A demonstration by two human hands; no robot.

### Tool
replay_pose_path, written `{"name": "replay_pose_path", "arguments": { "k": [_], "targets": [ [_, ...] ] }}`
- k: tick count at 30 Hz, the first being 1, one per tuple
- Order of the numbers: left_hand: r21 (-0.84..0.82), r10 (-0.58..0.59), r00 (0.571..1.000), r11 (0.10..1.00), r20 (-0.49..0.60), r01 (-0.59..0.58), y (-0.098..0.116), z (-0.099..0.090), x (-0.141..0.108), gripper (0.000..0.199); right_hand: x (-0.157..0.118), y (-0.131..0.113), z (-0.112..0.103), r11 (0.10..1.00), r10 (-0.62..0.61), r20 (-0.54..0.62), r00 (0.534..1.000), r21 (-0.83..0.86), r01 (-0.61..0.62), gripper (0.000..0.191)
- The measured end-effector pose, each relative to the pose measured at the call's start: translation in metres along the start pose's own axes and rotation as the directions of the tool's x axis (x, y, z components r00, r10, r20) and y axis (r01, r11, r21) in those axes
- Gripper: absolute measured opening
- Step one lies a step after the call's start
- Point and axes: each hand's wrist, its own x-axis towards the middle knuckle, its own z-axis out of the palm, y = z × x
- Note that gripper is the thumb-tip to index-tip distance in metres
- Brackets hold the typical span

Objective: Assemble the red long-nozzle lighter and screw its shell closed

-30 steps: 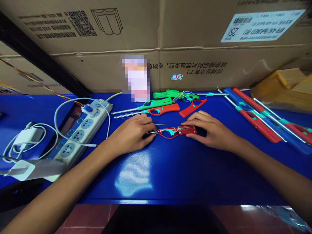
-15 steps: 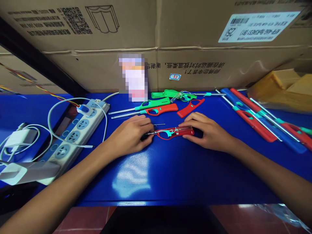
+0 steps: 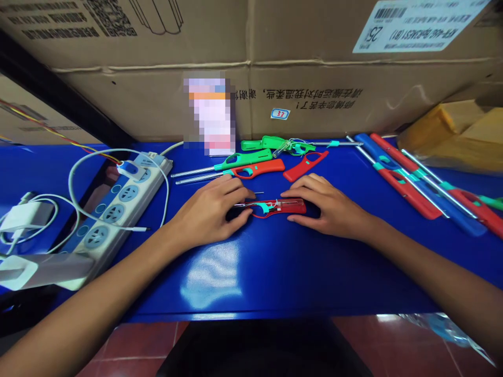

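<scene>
An opened red lighter (image 3: 293, 206) lies on the blue table between my hands, its clear tank, wires and turquoise trigger exposed. My left hand (image 3: 216, 209) pinches the metal rod end of this lighter. Around the handle end, my right hand (image 3: 324, 204) is curved, thumb below and fingers above, touching or very near the red shell. A thin metal piece (image 3: 259, 193) shows just beyond my left fingertips. Behind my hands lie an orange-red lighter (image 3: 267, 168), a green lighter (image 3: 255, 157), a loose red shell half (image 3: 304, 166) and an opened green lighter (image 3: 275, 142).
Several long lighters (image 3: 412, 188) lie at the right. A white power strip (image 3: 129, 201) with cables and a white charger (image 3: 27, 215) are at the left. A phone-like object (image 3: 214, 118), blurred, leans on the large cardboard box (image 3: 314, 78). The table's front edge (image 3: 251, 315) runs below.
The camera view has shifted slightly. My left fingers have moved along the lighter toward its trigger, and my right fingers have loosened around the handle end.
</scene>
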Motion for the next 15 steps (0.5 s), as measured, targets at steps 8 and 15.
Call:
{"name": "replay_pose_path", "arguments": {
  "k": [8,15],
  "targets": [
    [-0.001,0.182,0.983,0.983,-0.029,-0.182,0.003,0.011,0.002,0.025,0.003,-0.011,0.005,1.000,-0.028,0.005,1.000,0.000,0.028,0.039],
    [-0.028,0.177,0.983,0.983,-0.046,-0.179,0.001,0.014,0.001,0.024,0.003,-0.009,0.003,0.998,-0.039,0.022,0.999,0.055,0.038,0.037]
  ]
}}
